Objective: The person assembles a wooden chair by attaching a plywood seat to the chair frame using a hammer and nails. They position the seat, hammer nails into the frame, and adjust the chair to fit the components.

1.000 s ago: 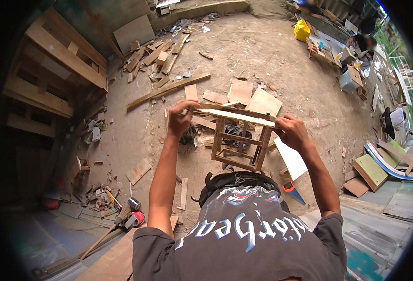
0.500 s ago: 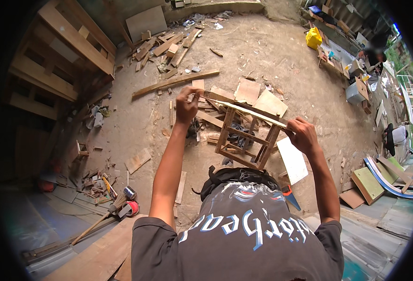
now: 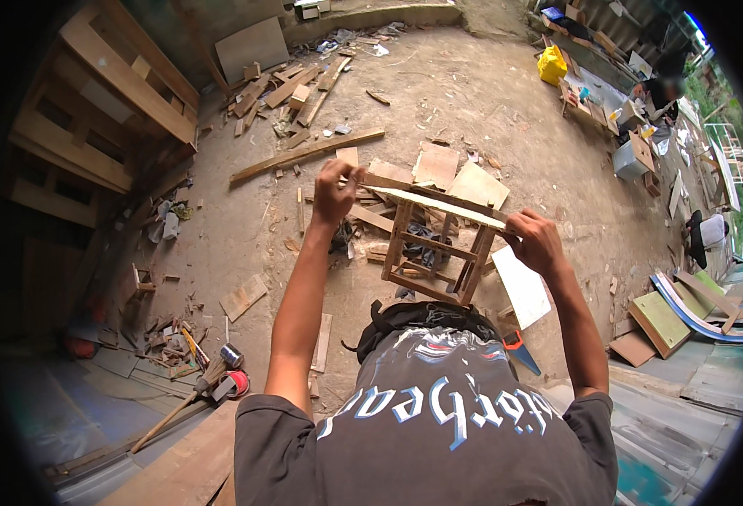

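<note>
A small wooden stool frame (image 3: 432,247) with legs and crossbars stands upright on the ground just in front of me. Across its top lies a thin pale wooden board (image 3: 439,203), seen nearly edge-on. The fingers of my left hand (image 3: 335,192) are pinched at the board's far left end. At the other end my right hand (image 3: 535,239) grips the right corner between thumb and curled fingers. Dark bundled material shows through the frame, partly hidden by the crossbars.
Wood offcuts (image 3: 472,184) lie beyond the stool, with a white panel (image 3: 523,287) and a handsaw (image 3: 521,352) at its right. A long plank (image 3: 304,158) lies farther off. At left are tall wooden frames (image 3: 127,80) and a mallet (image 3: 211,376). A person (image 3: 663,97) sits far right.
The whole view has shifted slightly, so the surroundings sit a little farther left. Both hands stay at the ends of the board, and the stool stands as before.
</note>
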The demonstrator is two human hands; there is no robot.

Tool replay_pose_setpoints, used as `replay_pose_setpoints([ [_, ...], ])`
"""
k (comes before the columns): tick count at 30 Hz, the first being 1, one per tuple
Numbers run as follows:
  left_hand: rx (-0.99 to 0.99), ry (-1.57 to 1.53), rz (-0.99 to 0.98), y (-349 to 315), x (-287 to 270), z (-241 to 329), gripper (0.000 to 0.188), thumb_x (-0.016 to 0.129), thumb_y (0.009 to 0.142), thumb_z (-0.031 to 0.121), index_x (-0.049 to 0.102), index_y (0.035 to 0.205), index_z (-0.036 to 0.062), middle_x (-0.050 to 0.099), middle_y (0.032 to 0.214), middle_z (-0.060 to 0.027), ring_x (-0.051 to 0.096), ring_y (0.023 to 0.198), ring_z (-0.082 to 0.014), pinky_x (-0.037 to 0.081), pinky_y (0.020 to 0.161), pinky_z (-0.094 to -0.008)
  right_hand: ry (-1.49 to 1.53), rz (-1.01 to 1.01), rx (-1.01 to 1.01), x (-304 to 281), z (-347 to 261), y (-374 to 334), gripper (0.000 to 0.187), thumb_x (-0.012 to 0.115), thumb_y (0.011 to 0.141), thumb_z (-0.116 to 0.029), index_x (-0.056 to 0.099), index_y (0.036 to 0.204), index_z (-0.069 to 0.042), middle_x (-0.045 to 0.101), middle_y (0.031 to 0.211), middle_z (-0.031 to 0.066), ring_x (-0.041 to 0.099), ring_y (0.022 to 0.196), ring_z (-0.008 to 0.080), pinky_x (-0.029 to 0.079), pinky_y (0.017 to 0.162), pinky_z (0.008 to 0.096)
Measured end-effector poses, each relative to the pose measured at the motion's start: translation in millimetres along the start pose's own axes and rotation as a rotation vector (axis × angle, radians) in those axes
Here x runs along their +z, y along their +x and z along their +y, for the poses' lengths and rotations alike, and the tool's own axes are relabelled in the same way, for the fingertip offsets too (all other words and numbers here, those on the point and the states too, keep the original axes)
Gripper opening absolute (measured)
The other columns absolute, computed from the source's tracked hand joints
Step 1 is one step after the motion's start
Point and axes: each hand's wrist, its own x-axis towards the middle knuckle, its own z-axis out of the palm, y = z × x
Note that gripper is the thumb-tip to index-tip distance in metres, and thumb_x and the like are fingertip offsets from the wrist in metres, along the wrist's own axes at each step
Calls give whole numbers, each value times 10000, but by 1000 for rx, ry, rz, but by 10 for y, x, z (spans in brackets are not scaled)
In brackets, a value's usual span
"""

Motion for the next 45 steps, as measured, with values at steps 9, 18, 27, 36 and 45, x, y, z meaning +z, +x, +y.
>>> replay_pose_setpoints([
  [9, 374, 0, -268, 5, 116, 364, 89, 735, 874, 115, 699, 831, 46, 679, 795, -78, 657, 782, -225, 512, 703, -355, 3, -34, -8, 43, 30, 122, 170, 712, 828, -155, 556, 842, -90, 642, 748, 58, 630, 797, 251, 518, 647, 396],
  [18, 182, 146, 130, -256, -91, 147, 335, 648, 952, 367, 652, 975, 33, 660, 1014, -125, 621, 969, -292, 468, 882, -386, 7, -64, -98, 5, -81, 72, 118, 684, 786, -107, 578, 826, -72, 621, 773, 51, 636, 813, 233, 528, 683, 360],
  [27, -707, -1162, 703, -1041, 40, -1, 634, 319, 1057, 511, 673, 925, 1, 707, 925, -152, 649, 994, -266, 437, 972, -391, 173, -49, -244, 42, -76, -168, 96, 647, 747, -75, 570, 803, -63, 613, 799, 61, 645, 874, 232, 536, 782, 363],
  [36, -944, -777, 1181, -1069, 483, 397, 604, 433, 993, 487, 265, 511, 162, 421, 571, -41, 421, 641, -194, 380, 710, -363, 339, -142, -269, 665, 561, -244, 107, 650, 727, -77, 582, 809, -76, 612, 816, 46, 637, 908, 232, 527, 824, 366],
  [45, -1093, -622, 1377, -2018, 679, -943, 473, 439, 936, 317, 241, 531, 173, 408, 530, -50, 437, 621, -210, 411, 739, -388, 533, -206, -221, 2570, 529, -379, 110, 660, 764, -72, 563, 816, -78, 603, 815, 51, 614, 868, 245, 514, 776, 372],
])
